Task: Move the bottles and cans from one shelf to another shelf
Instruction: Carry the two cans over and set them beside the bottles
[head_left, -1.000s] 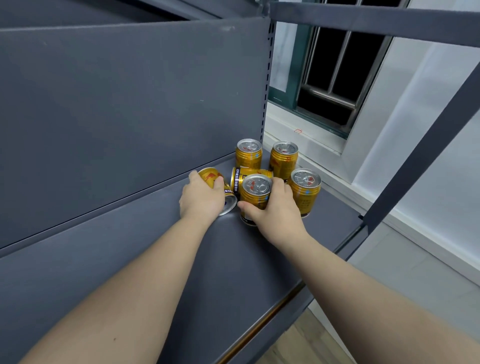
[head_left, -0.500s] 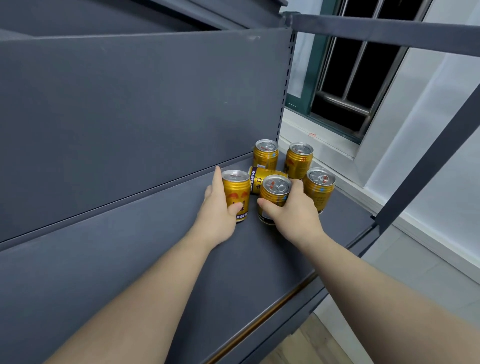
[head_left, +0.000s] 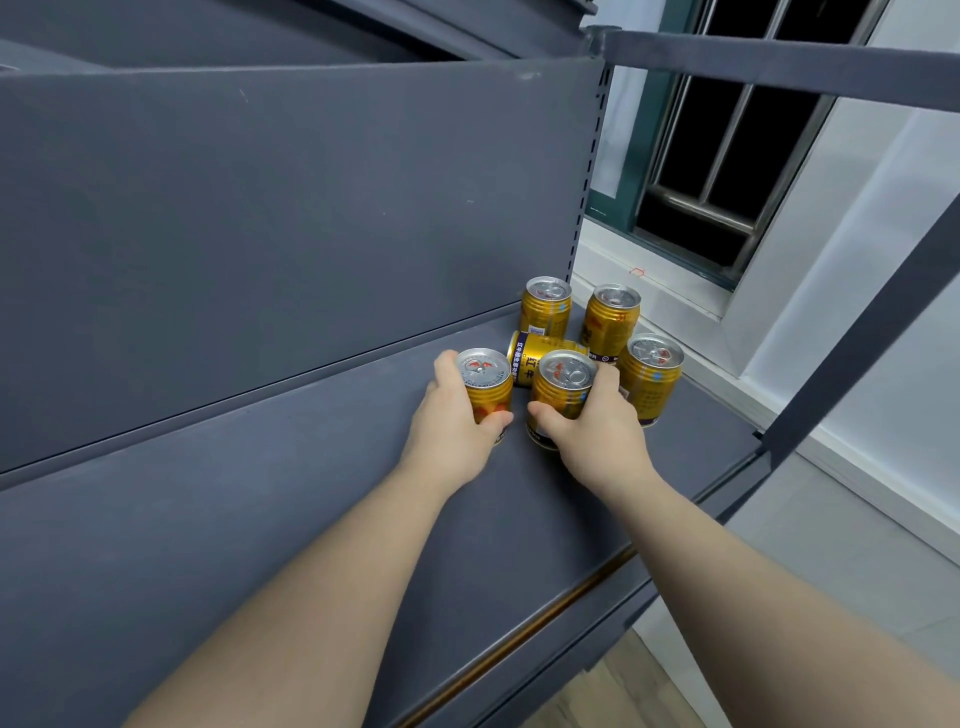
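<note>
We count six cans at the right end of the shelf (head_left: 260, 519). Left grip (head_left: 452, 431) grasps left can (head_left: 483, 387), right grip (head_left: 597, 439) grasps mid can (head_left: 563, 392) just beside it, both upright. Tipped can (head_left: 543, 353) lies on its side right behind them. Three more upright: rear-left can (head_left: 546, 306), rear-right can (head_left: 613, 317), far-right can (head_left: 652, 376).

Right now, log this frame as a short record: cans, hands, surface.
cans: six gold ones, at the right end of the grey shelf
left hand: grips the leftmost can, upright
right hand: grips the front middle can, upright
lying can: on its side, behind the two held cans
free upright: back left can, back right can, far right can
</note>
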